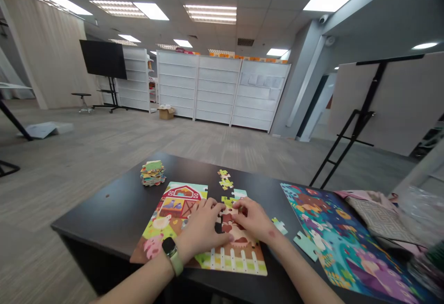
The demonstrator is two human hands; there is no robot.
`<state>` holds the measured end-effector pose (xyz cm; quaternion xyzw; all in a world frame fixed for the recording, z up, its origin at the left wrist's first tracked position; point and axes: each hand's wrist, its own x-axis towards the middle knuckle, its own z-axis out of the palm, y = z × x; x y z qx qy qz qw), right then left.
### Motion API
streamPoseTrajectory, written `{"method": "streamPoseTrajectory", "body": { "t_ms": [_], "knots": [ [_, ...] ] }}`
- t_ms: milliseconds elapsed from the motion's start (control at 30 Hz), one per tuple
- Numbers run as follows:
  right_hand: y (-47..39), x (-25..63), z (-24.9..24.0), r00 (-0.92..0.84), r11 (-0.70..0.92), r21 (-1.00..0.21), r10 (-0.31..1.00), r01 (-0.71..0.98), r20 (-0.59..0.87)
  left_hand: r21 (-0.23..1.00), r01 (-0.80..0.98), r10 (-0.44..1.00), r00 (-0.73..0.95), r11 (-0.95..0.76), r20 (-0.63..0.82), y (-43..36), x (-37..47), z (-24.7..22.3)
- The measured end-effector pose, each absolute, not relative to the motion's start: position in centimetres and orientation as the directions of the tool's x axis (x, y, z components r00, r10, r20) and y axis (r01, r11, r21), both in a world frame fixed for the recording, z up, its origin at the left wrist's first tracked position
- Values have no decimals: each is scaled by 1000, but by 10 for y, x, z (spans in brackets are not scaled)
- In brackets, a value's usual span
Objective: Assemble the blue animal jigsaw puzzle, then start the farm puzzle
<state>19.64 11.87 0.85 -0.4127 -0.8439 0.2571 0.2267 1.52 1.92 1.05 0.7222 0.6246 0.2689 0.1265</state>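
A partly assembled farm jigsaw puzzle (166, 223) lies on the dark table, with a red barn, a pig and a white fence. My left hand (203, 228), wearing a watch, rests flat on its middle with fingers spread. At the right part, over the brown-and-cream cow picture, my right hand (255, 221) has its fingers bent and closed at a puzzle piece (231, 212), mostly hidden by the fingers. Loose puzzle pieces (225, 181) lie beyond the puzzle. A pale green piece (279, 225) sits just right of my right hand.
A stack of puzzle pieces (152, 173) stands at the table's far left. To the right lies a dark blue animal puzzle (347, 244), with a pale green piece (306, 245) at its edge. A patterned bag (378, 218) and clear plastic (419, 216) are at far right.
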Motion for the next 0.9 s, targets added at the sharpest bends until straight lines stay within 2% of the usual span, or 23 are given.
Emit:
{"method": "streamPoseTrajectory", "body": {
  "t_ms": [267, 467, 667, 900],
  "knots": [
    [115, 196, 8, -588, 504, -692, 797, 516, 142, 517, 832, 970, 98, -203, 222, 19, 15, 13],
    [116, 198, 11, -575, 543, -647, 795, 535, 191, 497, 838, 961, 108, -226, 255, 14, 16, 12],
    [115, 205, 22, -660, 594, -619, 734, 513, 157, 500, 832, 955, 114, -242, 274, 10, 16, 10],
    [114, 206, 29, -651, 609, -573, 741, 548, 165, 510, 827, 960, 116, -235, 254, 9, 14, 11]
  ]
}}
